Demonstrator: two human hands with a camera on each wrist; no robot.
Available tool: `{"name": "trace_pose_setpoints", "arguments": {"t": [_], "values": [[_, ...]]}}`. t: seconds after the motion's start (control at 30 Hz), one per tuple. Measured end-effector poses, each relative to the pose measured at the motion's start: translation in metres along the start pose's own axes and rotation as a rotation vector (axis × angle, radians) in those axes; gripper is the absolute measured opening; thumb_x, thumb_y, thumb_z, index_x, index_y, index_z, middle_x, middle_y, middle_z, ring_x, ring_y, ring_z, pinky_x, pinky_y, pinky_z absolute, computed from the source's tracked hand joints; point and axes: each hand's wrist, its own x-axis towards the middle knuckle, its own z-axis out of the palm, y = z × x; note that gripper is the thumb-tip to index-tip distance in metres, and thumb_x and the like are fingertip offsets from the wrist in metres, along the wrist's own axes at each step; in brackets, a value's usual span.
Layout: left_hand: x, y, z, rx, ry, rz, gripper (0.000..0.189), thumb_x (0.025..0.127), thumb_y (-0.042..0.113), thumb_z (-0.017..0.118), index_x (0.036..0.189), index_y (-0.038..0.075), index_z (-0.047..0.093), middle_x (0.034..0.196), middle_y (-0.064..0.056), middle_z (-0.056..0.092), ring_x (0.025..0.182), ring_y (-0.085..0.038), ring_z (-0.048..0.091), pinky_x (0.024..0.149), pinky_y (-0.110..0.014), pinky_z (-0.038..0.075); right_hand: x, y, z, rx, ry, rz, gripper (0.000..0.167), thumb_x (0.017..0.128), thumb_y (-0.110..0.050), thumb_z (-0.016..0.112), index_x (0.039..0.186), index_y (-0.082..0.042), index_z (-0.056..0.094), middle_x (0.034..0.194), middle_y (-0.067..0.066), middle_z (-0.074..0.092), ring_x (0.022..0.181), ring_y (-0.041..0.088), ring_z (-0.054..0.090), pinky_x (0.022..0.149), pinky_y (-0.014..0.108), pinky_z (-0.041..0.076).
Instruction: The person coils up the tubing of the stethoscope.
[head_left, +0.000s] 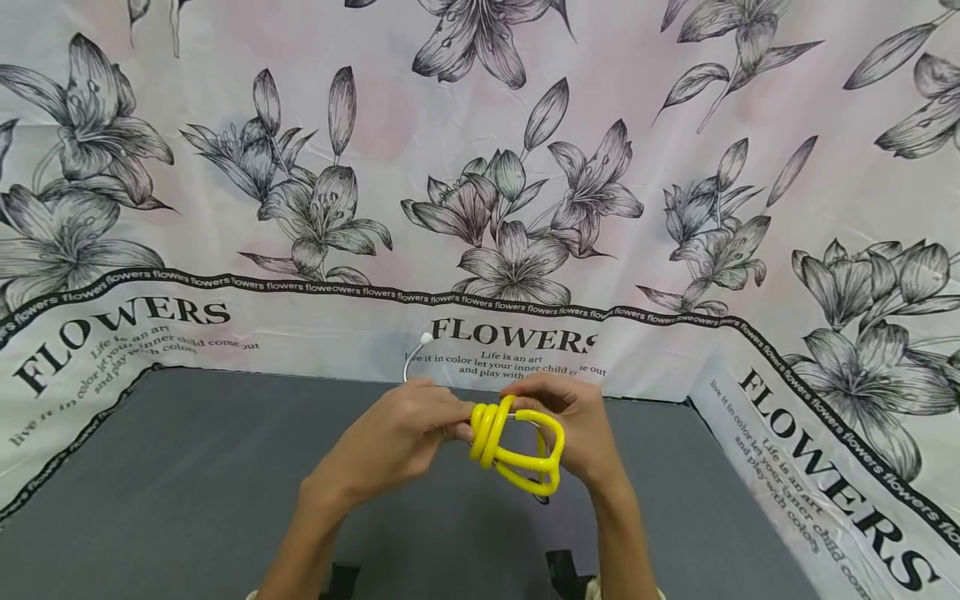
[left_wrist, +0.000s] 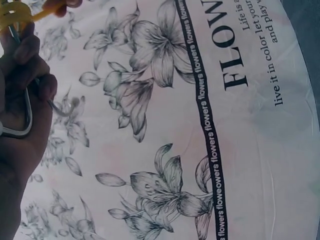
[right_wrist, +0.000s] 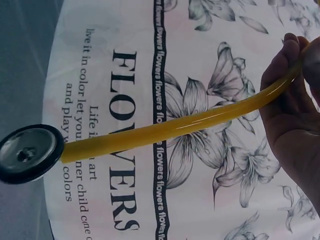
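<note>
A stethoscope with yellow tubing (head_left: 489, 435) is held up over the table in front of me, its tube wound in several turns with a loop hanging to the right. My left hand (head_left: 401, 429) pinches the wound part from the left. A bent metal ear tube (left_wrist: 28, 117) runs across that hand's palm in the left wrist view. One white ear tip (head_left: 426, 338) sticks up beyond the fingers. From the right, my right hand (head_left: 576, 421) grips the tubing. In the right wrist view, a length of tube stretches from its fingers to the round chest piece (right_wrist: 27, 154).
A dark grey table (head_left: 225, 475) lies beneath both hands. White floral cloth (head_left: 390, 250) with black lettering stands along its back and sides. Dark straps (head_left: 562, 573) show near both forearms at the bottom.
</note>
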Motion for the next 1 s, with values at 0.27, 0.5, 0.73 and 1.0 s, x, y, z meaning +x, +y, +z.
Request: {"name": "trace_pose_setpoints", "arguments": {"t": [0.27, 0.5, 0.73, 1.0], "values": [[0.003, 0.007, -0.005, 0.094, 0.206, -0.101, 0.014, 0.089, 0.004, 0.077, 0.102, 0.005, 0.079, 0.09, 0.0, 0.08, 0.073, -0.008, 0.065, 0.074, -0.027, 0.048, 0.002, -0.018, 0.015, -0.121, -0.03, 0.073, 0.017, 0.096, -0.001, 0.071, 0.112, 0.005, 0.076, 0.096, 0.02, 0.08, 0.08, 0.006, 0.074, 0.07, 0.029, 0.063], [0.004, 0.006, -0.007, 0.195, 0.296, -0.228, 0.006, 0.088, 0.005, 0.078, 0.094, 0.004, 0.077, 0.084, -0.002, 0.078, 0.066, -0.01, 0.056, 0.071, -0.029, 0.047, 0.005, -0.026, 0.029, -0.035, -0.138, 0.109, 0.016, 0.099, 0.0, 0.067, 0.112, 0.005, 0.073, 0.092, 0.019, 0.078, 0.078, 0.008, 0.072, 0.074, 0.033, 0.064], [0.003, 0.002, -0.005, 0.374, 0.393, -0.313, 0.005, 0.092, 0.007, 0.076, 0.089, 0.003, 0.074, 0.079, -0.007, 0.076, 0.065, -0.016, 0.062, 0.07, -0.034, 0.047, 0.009, -0.036, 0.038, -0.12, -0.215, 0.152, 0.013, 0.101, -0.012, 0.069, 0.107, -0.003, 0.076, 0.088, 0.009, 0.076, 0.074, 0.004, 0.067, 0.069, 0.029, 0.061], [-0.001, -0.008, -0.004, 0.531, 0.43, -0.331, 0.012, 0.092, 0.012, 0.077, 0.089, 0.0, 0.076, 0.078, -0.01, 0.077, 0.066, -0.023, 0.066, 0.064, -0.033, 0.042, 0.006, -0.05, 0.043, -0.321, -0.263, 0.086, 0.01, 0.097, -0.011, 0.074, 0.106, -0.007, 0.077, 0.093, 0.002, 0.078, 0.077, 0.001, 0.065, 0.07, 0.021, 0.058]]}}
